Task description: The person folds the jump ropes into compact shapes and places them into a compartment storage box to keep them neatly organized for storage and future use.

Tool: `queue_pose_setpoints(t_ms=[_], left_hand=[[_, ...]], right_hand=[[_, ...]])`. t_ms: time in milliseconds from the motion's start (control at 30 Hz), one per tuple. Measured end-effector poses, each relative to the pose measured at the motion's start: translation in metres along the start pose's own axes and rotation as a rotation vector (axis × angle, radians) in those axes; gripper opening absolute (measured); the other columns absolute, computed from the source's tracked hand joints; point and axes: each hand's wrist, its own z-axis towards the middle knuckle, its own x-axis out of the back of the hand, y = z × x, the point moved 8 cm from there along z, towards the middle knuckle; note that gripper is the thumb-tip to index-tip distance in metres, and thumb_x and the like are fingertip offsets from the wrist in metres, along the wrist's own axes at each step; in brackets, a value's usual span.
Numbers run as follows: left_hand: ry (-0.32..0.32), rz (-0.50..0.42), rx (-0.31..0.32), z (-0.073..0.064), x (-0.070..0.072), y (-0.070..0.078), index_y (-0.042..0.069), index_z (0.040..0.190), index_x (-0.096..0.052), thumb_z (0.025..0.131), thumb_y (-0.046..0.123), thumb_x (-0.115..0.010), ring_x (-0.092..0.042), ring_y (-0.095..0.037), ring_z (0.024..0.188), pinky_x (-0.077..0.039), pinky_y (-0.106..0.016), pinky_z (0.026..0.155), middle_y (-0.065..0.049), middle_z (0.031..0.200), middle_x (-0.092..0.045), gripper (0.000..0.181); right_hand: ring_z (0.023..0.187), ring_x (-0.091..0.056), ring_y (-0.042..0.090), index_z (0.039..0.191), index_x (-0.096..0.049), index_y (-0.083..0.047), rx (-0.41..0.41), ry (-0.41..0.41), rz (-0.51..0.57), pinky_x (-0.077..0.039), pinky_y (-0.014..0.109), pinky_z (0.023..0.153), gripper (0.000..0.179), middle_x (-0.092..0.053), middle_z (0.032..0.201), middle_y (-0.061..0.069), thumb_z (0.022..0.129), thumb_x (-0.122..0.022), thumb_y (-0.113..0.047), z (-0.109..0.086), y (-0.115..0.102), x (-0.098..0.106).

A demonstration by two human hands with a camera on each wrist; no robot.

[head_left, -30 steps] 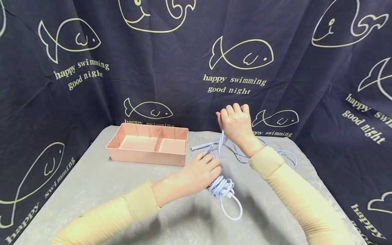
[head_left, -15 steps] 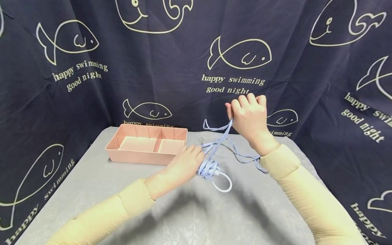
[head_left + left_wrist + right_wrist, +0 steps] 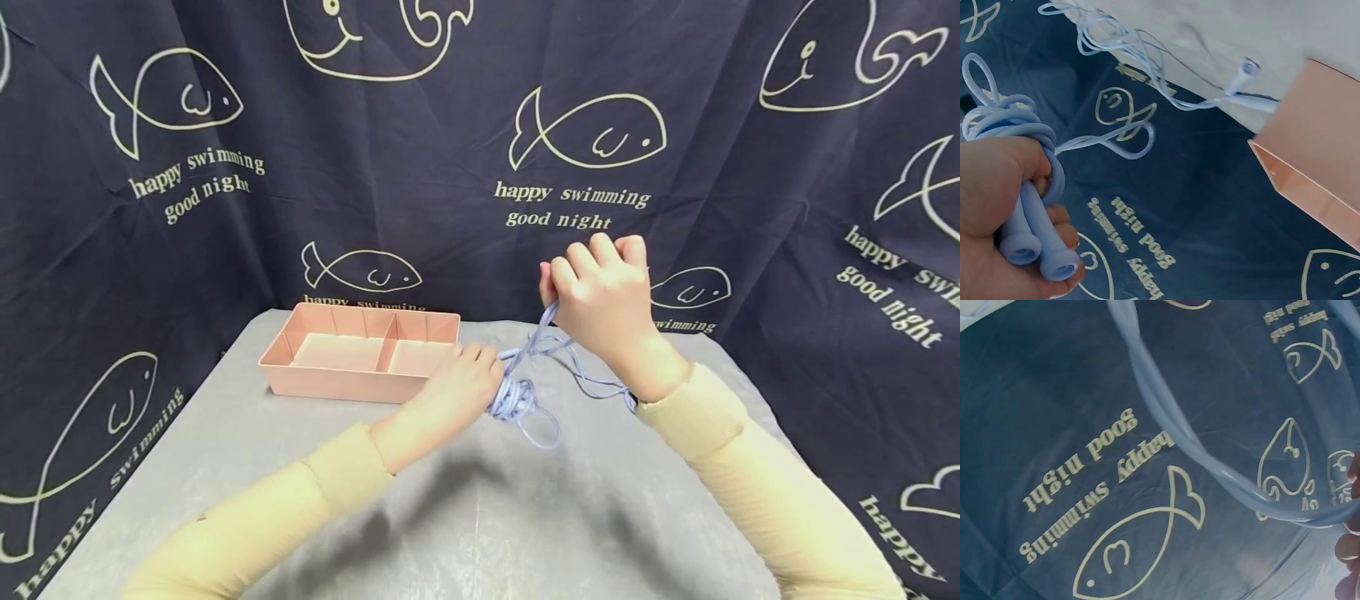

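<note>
My left hand (image 3: 461, 387) grips the two pale blue handles (image 3: 1050, 247) of a jump rope (image 3: 513, 398). Its cord is wound in several turns around them, and a small loop (image 3: 543, 429) hangs from the bundle. Up and to the right, my right hand (image 3: 603, 296) grips cord with curled fingers. In the right wrist view, a twisted double strand (image 3: 1179, 434) runs to the fingertips (image 3: 1349, 550) at the right edge. Both hands are above the table; the head view hides the held handles behind the left hand.
A pink box (image 3: 337, 385) with two compartments stands at the back left of the grey table (image 3: 480, 517), close to my left hand. Beside it lies a second pale blue jump rope (image 3: 1122, 45), loosely looped, one handle (image 3: 1244, 75) pointing up. Dark printed cloth (image 3: 450, 167) surrounds the table.
Left hand and bundle have moved away from me and slightly left. The right hand rose to the right pulling cord, then dipped back slightly left; the strand between the hands is shorter than half a second ago.
</note>
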Motion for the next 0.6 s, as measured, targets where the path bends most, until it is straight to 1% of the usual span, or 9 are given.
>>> queue_pose_setpoints(t_ms=[133,300,400,600], left_hand=[[0.003,0.006,0.053,0.002,-0.006,-0.011,0.009,0.081,-0.06,0.085,0.01,-0.055,-0.049,-0.021,0.072,-0.034,-0.03,0.059,-0.005,0.079,-0.051,0.006],[-0.045,0.022,0.118,0.003,-0.011,-0.025,0.007,0.082,-0.059,0.085,0.007,-0.054,-0.048,-0.022,0.074,-0.033,-0.031,0.059,-0.006,0.079,-0.049,0.006],[-0.068,0.031,0.155,0.004,-0.013,-0.037,0.007,0.082,-0.058,0.085,0.007,-0.054,-0.048,-0.022,0.076,-0.035,-0.031,0.061,-0.006,0.08,-0.048,0.005],[-0.067,0.057,0.227,0.008,-0.014,-0.062,0.007,0.081,-0.055,0.086,0.008,-0.053,-0.048,-0.024,0.074,-0.036,-0.033,0.062,-0.008,0.08,-0.047,0.005]], right_hand=[[0.056,-0.04,0.031,0.054,-0.042,-0.002,0.015,0.023,0.013,-0.033,0.046,0.06,0.029,-0.04,0.054,0.01,0.081,-0.05,-0.009,0.0,-0.008,0.007],[0.052,-0.037,0.029,0.051,-0.039,-0.003,0.018,0.042,0.026,-0.032,0.045,0.059,0.029,-0.037,0.05,0.008,0.078,-0.049,-0.006,-0.003,-0.013,0.013],[0.05,-0.035,0.028,0.05,-0.037,-0.004,0.017,0.05,0.03,-0.03,0.044,0.057,0.029,-0.035,0.049,0.007,0.076,-0.049,-0.005,-0.004,-0.015,0.016],[0.047,-0.033,0.027,0.048,-0.034,-0.005,0.03,0.044,0.048,-0.029,0.043,0.054,0.031,-0.032,0.047,0.006,0.075,-0.049,-0.004,-0.01,-0.023,0.018]])
